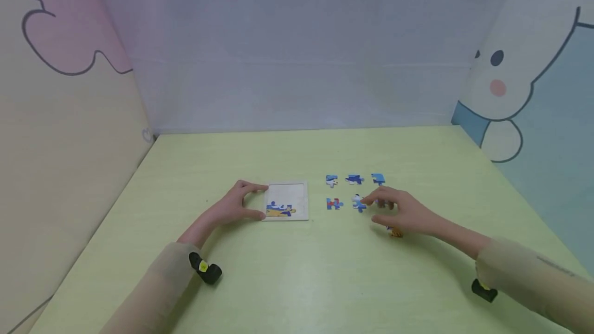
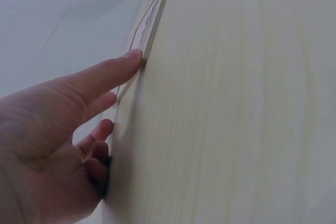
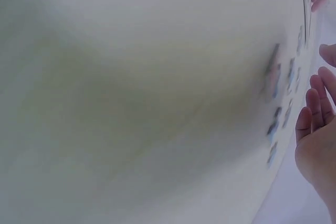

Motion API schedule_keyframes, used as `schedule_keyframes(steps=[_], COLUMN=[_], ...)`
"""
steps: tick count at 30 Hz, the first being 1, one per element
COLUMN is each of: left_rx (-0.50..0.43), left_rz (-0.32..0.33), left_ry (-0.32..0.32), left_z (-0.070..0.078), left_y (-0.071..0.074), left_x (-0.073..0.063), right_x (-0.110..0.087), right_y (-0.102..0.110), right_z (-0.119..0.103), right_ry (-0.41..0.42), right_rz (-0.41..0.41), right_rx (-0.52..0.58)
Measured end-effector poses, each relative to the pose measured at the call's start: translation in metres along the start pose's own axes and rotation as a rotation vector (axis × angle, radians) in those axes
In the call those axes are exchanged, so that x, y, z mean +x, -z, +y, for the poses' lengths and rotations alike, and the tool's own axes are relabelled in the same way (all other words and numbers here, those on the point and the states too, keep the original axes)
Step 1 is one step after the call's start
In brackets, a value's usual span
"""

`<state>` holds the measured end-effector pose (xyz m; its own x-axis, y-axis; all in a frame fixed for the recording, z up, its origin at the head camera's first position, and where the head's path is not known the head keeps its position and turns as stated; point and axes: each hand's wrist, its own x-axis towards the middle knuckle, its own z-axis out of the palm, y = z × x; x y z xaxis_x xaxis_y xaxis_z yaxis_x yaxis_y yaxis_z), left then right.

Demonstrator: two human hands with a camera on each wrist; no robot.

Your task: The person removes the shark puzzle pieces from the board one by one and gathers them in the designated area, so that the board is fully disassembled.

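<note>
A square white puzzle tray [image 1: 301, 201] lies flat in the middle of the table, joined pieces [image 1: 280, 210] along its lower left. My left hand [image 1: 233, 203] holds its left side, index finger by the upper corner and thumb [image 2: 118, 72] at the lower one. Over the loose pieces hovers my right hand [image 1: 406, 213], thumb and index finger apart with nothing between them. Its index fingertip is closest to a blue-and-white puzzle piece [image 1: 358, 203]. An orange piece [image 1: 395, 232] shows partly beneath this hand, and another piece behind the fingers is mostly hidden.
Right of the tray, a red-and-blue piece [image 1: 333, 203] lies in the lower row. Above it runs a row of blue pieces: one at left [image 1: 331, 181], one in the centre [image 1: 355, 179], one at right [image 1: 378, 179]. Cloth walls [image 1: 301, 66] enclose the table [image 1: 287, 282].
</note>
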<state>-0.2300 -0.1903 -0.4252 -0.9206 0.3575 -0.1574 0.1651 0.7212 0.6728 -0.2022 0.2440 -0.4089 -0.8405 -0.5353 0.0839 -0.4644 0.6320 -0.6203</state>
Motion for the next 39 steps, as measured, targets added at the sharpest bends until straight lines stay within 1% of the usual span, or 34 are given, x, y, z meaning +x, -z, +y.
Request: schedule_keyframes(steps=[5,9,13,19,22,28,30,35,39], left_rx=[0.003,0.001,0.003,0.008,0.018,0.03,0.027,0.015,0.005], left_rz=[0.002,-0.002,-0.004,0.0,0.003,0.008,0.009,0.006,0.005], left_ry=[-0.008,-0.008,-0.011,-0.002,0.002,-0.013,-0.018,-0.023,-0.03], left_z=[0.0,0.0,0.0,0.001,0.0,0.0,0.0,0.0,0.001], left_y=[0.0,0.0,-0.001,-0.002,-0.002,-0.001,-0.002,-0.001,0.0], left_x=[0.0,0.0,0.001,0.002,0.002,0.002,0.001,0.001,0.002], right_x=[0.033,0.06,0.084,0.11,0.117,0.127,0.128,0.128,0.129], right_y=[-0.008,-0.019,-0.035,-0.061,-0.071,-0.086,-0.089,-0.094,-0.095], right_z=[-0.017,-0.034,-0.048,-0.062,-0.066,-0.072,-0.074,-0.081,-0.086], right_ry=[0.124,0.136,0.14,0.158,0.174,0.17,0.162,0.128,0.118], right_rz=[-0.013,-0.049,-0.084,-0.127,-0.139,-0.173,-0.183,-0.207,-0.215], right_rx=[0.014,0.025,0.017,0.017,0.003,-0.041,-0.066,-0.174,-0.2])
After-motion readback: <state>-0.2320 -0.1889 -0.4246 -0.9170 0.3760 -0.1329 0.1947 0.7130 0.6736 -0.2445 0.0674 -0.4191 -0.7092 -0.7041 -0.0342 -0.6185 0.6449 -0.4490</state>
